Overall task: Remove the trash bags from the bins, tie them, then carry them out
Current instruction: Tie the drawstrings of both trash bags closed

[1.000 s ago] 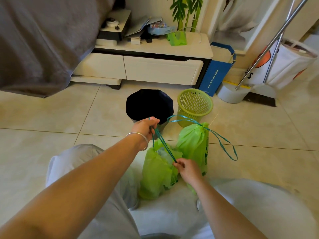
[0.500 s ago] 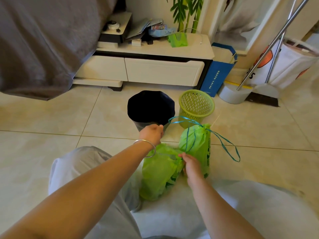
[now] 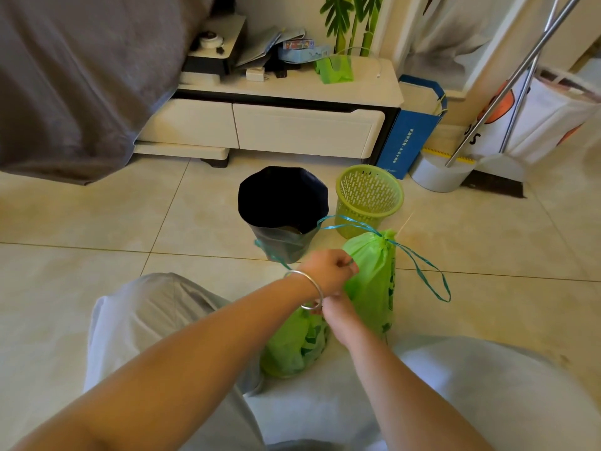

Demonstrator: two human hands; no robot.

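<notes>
Left hand [image 3: 328, 271] now crossed above right hand [image 3: 338, 312], both pinching teal drawstring [image 3: 273, 253] over lower green bag [image 3: 294, 346]

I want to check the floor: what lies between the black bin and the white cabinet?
Only bare floor tiles lie between black bin and white cabinet, in head view.

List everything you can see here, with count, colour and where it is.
Trash bags: two, green, on the floor between the knees; the right one tied with teal drawstring.
Bin with dark liner: one, mid floor.
Mesh bin: one, green, right of the lined bin.
Cabinet: one, cream, behind the bins.
Paper bag: one, blue, beside the cabinet.
Blanket: one, grey, upper left.
Bracelet: one, silver, left wrist.
Left hand: pinching the drawstring.
Right hand: at the near bag's neck.
</notes>
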